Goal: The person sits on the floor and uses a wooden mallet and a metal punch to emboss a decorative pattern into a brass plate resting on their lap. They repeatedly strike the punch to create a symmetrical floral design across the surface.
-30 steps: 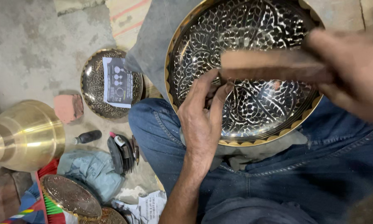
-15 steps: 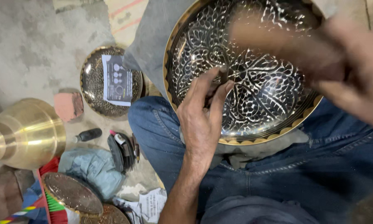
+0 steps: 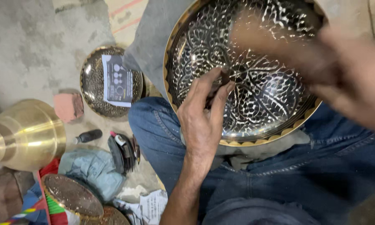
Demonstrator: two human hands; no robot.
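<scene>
Punch tip under the left fingers, wooden block above it

Fingers of the left hand (image 3: 202, 121) are pinched together around a thin dark tool (image 3: 227, 77), probably a small punch or chisel, though only its upper end shows between the thumb and forefinger. Its tip seems to rest on the inner face of the big engraved plate (image 3: 275, 125), close to the middle of the floral pattern. The plate sits tilted on the person's lap, its gold rim resting against the blue jeans (image 3: 162, 137), with the decorated side facing up toward the camera.

The right hand (image 3: 354, 83) is badly blurred. It is wrapped around a brown wooden block or mallet (image 3: 275, 41), whose long axis runs roughly left to right across the upper half of the plate. How tightly those fingers grip I cannot tell through the blur. The near end of the block lies just above and to the right of the punch, so the two tools are near each other but not clearly touching.

The left hand is the nearer to the plate's centre, the right hand well out toward the rim.

On the floor to the left lie a second smaller plate (image 3: 93, 91) with a paper sheet on it, a brass vessel (image 3: 25, 133) and a reddish brick piece (image 3: 68, 106).
</scene>
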